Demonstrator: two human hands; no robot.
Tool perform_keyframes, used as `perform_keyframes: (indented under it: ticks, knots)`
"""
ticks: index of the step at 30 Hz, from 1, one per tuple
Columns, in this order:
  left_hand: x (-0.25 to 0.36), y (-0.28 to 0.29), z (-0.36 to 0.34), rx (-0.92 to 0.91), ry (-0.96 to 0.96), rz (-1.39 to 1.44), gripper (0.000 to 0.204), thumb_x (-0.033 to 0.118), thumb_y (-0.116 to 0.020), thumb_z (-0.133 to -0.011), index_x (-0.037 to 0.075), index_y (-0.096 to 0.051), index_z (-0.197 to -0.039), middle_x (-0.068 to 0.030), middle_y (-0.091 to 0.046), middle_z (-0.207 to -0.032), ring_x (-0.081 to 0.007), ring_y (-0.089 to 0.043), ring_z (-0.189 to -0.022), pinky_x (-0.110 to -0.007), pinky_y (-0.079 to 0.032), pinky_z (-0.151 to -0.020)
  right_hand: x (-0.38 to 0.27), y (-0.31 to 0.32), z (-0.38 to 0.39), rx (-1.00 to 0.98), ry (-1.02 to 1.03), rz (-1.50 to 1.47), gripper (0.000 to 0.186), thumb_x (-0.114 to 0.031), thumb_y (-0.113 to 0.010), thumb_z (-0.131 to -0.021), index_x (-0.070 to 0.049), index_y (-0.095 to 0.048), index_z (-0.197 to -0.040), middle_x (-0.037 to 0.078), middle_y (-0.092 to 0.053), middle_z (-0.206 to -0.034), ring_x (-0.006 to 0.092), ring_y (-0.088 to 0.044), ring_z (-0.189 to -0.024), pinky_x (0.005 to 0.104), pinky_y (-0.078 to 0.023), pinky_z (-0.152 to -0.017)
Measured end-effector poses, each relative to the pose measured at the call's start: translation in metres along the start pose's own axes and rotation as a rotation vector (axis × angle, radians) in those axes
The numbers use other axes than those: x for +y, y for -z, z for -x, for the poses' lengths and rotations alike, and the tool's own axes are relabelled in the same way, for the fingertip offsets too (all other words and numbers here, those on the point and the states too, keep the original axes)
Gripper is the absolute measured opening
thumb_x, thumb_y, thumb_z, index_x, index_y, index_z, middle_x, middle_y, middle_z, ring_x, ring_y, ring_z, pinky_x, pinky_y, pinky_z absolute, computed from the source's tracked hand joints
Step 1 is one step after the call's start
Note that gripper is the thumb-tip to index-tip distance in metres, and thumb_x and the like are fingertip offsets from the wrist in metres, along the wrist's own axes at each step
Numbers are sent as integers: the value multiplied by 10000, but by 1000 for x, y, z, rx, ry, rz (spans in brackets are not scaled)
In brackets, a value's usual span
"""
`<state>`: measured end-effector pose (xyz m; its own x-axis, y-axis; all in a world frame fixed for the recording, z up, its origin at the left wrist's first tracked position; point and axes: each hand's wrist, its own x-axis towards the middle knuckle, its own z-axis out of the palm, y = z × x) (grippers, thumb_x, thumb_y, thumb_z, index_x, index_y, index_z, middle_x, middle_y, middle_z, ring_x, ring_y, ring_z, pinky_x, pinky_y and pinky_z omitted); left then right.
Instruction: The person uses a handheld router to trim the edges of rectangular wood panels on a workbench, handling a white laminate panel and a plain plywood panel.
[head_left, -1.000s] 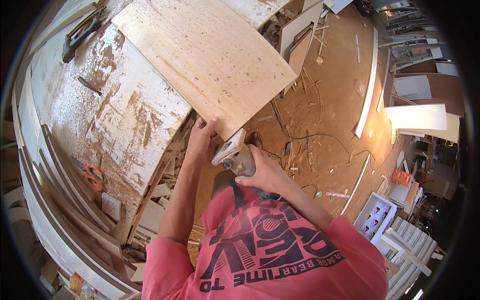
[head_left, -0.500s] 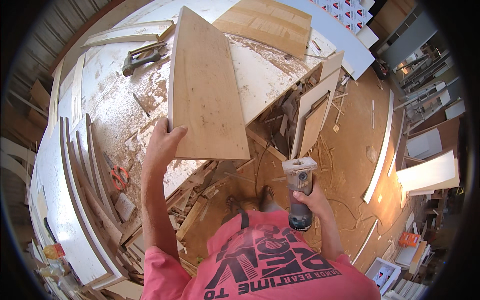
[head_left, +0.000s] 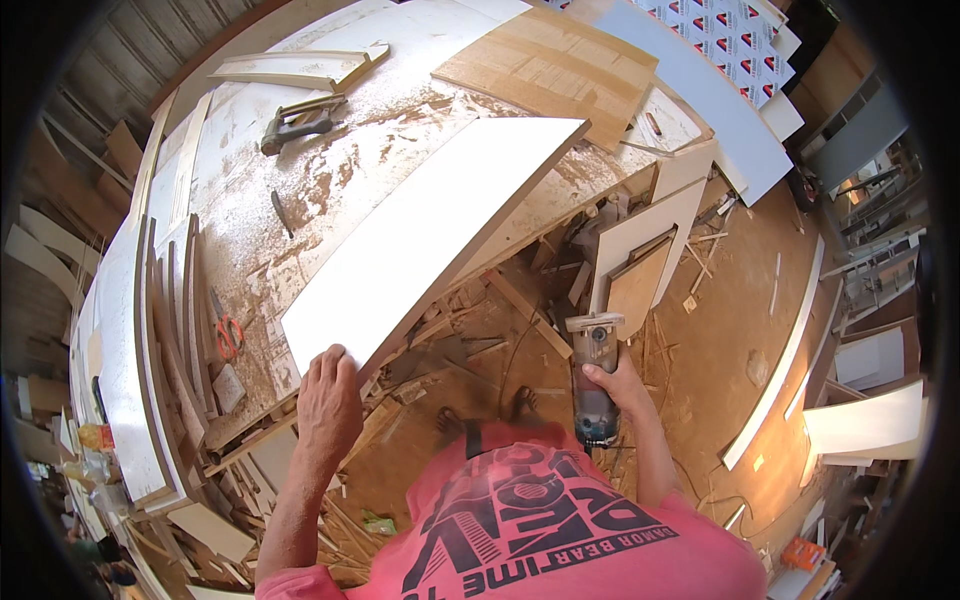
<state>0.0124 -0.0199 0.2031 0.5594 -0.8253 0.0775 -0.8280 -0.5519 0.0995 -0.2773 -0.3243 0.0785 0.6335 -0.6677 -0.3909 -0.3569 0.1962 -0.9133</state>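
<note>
A long panel (head_left: 430, 220) with a white face lies tilted across the front of the dusty worktable, its near edge sticking out past the table side. My left hand (head_left: 330, 400) is closed on the panel's near left corner, fingers over the top. In my right hand (head_left: 618, 385) is a handheld trim router (head_left: 597, 380), held upright off the table with its flat base plate at the top. My fingers wrap round its body. Beyond the panel lies a wider wooden board (head_left: 550, 70) on the table.
On the worktable (head_left: 370, 180) lie a second power tool (head_left: 295, 125), a dark slim tool (head_left: 281, 212) and orange-handled scissors (head_left: 229, 335). Curved strips (head_left: 170, 330) stack at left. Offcuts and leaning panels (head_left: 650, 265) crowd the table's right side. A cord trails over the floor.
The panel has swung over from its wood-coloured face to its white face and now slants to the right. My left hand has moved lower with it; the router stays in my right hand.
</note>
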Motion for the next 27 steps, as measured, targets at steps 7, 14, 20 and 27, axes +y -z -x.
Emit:
perform_keyframes:
  ticks: [7, 14, 20, 27]
  knots:
    - [-50, -114, 101, 13, 152, -133, 710, -92, -547, -784, 142, -385, -1435, -182, -414, -1406, -380, -407, -1292, -484, -348, -1062, -7, 55, -35, -17, -37, -37, 838, -404, -748, -780, 31, -347, -1373, 171, -518, -1245, 236, -533, -1134, 368, -439, -969]
    - [-79, -151, 124, 29, 282, -178, 717, -40, -608, -805, 121, -353, -1456, -209, -346, -1479, -412, -332, -1367, -513, -309, -1094, -21, 53, -30, -5, -139, -95, 927, -485, -737, -775, 6, -295, -1425, 166, -505, -1266, 237, -527, -1152, 368, -447, -968]
    - [-61, -130, 99, -105, 316, -70, 713, 257, -698, -834, 148, -374, -1459, -185, -279, -1528, -382, -250, -1417, -534, -244, -1126, -13, 46, -44, -51, -162, 37, 985, -522, -752, -731, 26, -310, -1420, 190, -491, -1312, 260, -504, -1203, 375, -419, -1004]
    - [-6, -151, -59, -5, 312, 93, 583, 426, -515, -962, 163, -385, -1466, -166, -262, -1540, -343, -203, -1442, -501, -203, -1150, -10, 62, -93, -175, -112, 185, 976, -501, -750, -730, 51, -328, -1415, 228, -528, -1290, 282, -525, -1214, 365, -409, -1014]
